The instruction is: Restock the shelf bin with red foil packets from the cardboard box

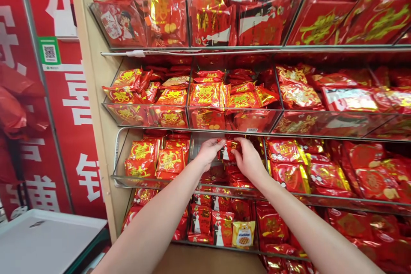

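Observation:
Both my arms reach into the third shelf tier of a snack display. My left hand (209, 150) and my right hand (248, 159) close from either side on a stack of small red packets (228, 150) printed with a bride and groom. The stack stands in a clear compartment (195, 147) of that tier. More of the same red packets (231, 177) lie just below my hands. Fingers of both hands curl round the packet edges.
Clear acrylic bins (189, 21) on several tiers hold red and gold snack packs. A yellow cookie pack (243, 233) stands on the bottom tier. A beige shelf post (93, 94) borders the left, beside red signage (73, 107). A white-topped box (48, 235) sits at lower left.

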The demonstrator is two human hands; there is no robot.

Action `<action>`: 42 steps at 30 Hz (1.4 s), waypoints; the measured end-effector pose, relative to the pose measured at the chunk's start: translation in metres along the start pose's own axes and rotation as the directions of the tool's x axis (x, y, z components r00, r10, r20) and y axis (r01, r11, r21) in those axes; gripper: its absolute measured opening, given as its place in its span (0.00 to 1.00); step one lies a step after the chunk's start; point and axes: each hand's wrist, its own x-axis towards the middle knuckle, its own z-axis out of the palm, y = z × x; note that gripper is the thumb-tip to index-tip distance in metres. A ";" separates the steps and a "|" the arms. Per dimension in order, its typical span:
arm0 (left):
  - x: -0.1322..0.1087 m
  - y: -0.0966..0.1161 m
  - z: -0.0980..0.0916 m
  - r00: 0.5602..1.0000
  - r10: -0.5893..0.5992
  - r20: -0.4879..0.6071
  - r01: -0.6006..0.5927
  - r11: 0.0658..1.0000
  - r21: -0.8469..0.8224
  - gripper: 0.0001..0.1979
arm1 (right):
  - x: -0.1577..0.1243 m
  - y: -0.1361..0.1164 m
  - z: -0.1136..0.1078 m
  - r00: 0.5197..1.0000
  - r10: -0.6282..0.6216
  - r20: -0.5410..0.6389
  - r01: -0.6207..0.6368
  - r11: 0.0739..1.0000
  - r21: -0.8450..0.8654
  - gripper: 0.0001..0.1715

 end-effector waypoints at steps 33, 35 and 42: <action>-0.003 0.006 -0.006 0.980 -0.162 -0.117 0.152 0.984 -0.088 0.12 | -0.002 -0.004 0.003 0.992 0.110 0.063 -0.120 0.972 0.200 0.17; -0.001 0.006 -0.006 0.978 -0.174 -0.112 0.163 0.982 -0.097 0.13 | -0.002 -0.005 0.002 0.989 0.138 0.060 -0.147 0.970 0.192 0.16; 0.000 0.007 -0.004 0.982 -0.182 -0.058 0.172 0.974 -0.146 0.15 | 0.000 -0.008 -0.002 0.980 0.199 0.030 -0.201 0.958 0.205 0.07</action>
